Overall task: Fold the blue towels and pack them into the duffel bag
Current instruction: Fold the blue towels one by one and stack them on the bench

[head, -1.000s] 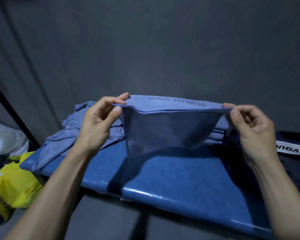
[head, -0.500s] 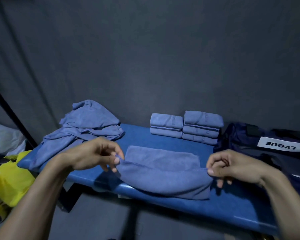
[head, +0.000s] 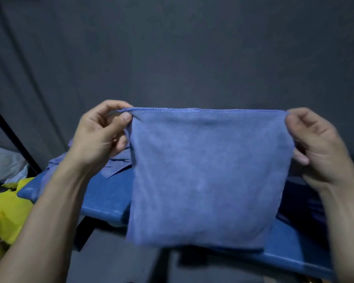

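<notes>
A blue towel hangs in the air in front of me, folded and stretched flat by its top edge above the blue table. My left hand pinches its upper left corner. My right hand pinches its upper right corner. A bit of the loose unfolded towel pile shows behind my left hand. The hanging towel hides the folded stacks. Only a dark edge of the duffel bag shows below my right wrist.
A black pole slants down at the left. Yellow plastic and a white bag lie on the floor at the left. A dark curtain fills the background. The table's front edge runs from lower left to lower right.
Half a second ago the towel lay folded on the table's front edge with both hands at its ends. Both hands have since lifted it up, and it hangs stretched between them.
</notes>
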`<action>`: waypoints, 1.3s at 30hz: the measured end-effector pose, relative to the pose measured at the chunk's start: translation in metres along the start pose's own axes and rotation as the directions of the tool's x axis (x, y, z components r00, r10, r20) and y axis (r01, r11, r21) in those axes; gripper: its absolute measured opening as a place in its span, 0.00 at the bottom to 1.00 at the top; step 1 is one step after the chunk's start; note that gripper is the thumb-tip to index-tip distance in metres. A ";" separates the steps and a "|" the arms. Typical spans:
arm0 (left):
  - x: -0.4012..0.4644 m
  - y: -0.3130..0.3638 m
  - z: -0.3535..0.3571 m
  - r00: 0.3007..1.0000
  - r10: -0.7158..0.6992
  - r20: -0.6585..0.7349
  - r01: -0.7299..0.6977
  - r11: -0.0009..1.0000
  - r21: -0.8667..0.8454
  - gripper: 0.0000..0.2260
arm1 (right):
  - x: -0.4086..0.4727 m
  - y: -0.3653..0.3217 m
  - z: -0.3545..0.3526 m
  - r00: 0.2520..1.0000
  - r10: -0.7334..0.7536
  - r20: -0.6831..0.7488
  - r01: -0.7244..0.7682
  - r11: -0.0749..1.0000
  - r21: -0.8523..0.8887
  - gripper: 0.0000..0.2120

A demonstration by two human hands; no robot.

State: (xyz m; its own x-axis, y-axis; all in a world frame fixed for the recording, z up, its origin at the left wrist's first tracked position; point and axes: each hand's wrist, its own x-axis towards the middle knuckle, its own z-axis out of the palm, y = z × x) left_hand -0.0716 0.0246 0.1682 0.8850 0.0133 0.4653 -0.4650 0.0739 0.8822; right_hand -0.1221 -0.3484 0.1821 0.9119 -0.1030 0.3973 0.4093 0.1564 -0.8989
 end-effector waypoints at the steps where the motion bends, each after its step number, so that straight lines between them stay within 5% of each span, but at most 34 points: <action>1: 0.003 -0.007 0.005 0.999 -0.001 -0.042 0.004 0.999 0.051 0.09 | 0.006 0.007 0.000 0.999 -0.008 -0.032 0.006 0.998 -0.065 0.04; 4: 0.011 -0.033 0.013 0.999 -0.017 -0.032 0.020 0.995 0.097 0.07 | 0.022 0.042 -0.004 0.986 -0.003 -0.169 -0.036 0.972 -0.231 0.08; 8: 0.019 -0.079 0.013 0.990 -0.107 0.097 0.080 0.967 0.242 0.12 | 0.031 0.105 -0.019 0.955 0.144 -0.258 -0.192 0.966 -0.175 0.07; 16: 0.014 -0.137 -0.014 0.948 -0.285 0.140 0.198 0.875 0.441 0.03 | 0.027 0.150 -0.038 0.967 0.131 -0.218 -0.203 0.914 -0.351 0.08; 24: -0.021 -0.155 -0.022 0.895 -0.352 0.274 0.071 0.719 0.691 0.07 | -0.003 0.170 -0.064 0.932 0.337 -0.129 -0.357 0.807 -0.471 0.04; 28: -0.016 -0.150 -0.016 0.978 -0.145 0.152 -0.007 0.702 0.712 0.09 | -0.003 0.166 -0.060 0.951 0.267 -0.156 -0.310 0.819 -0.484 0.05; 31: -0.018 -0.144 -0.022 0.958 0.009 0.288 -0.230 0.623 0.748 0.10 | -0.006 0.160 -0.060 0.971 0.229 -0.062 -0.220 0.767 -0.603 0.10; 36: -0.032 -0.160 -0.044 0.895 -0.205 0.395 -0.249 0.506 0.826 0.25 | -0.029 0.174 -0.066 0.900 0.431 0.060 -0.179 0.493 -0.851 0.12; 39: -0.032 -0.161 -0.038 0.912 -0.249 0.327 -0.170 0.495 0.852 0.21 | -0.025 0.171 -0.057 0.912 0.409 -0.018 -0.269 0.565 -0.780 0.07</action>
State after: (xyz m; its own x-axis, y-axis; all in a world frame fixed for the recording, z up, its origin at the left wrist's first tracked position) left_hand -0.0240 0.0503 0.0082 0.9151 -0.3325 0.2282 -0.4005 -0.8150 0.4187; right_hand -0.0766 -0.3753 0.0076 0.9988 -0.0478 -0.0085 -0.0376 -0.6498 -0.7592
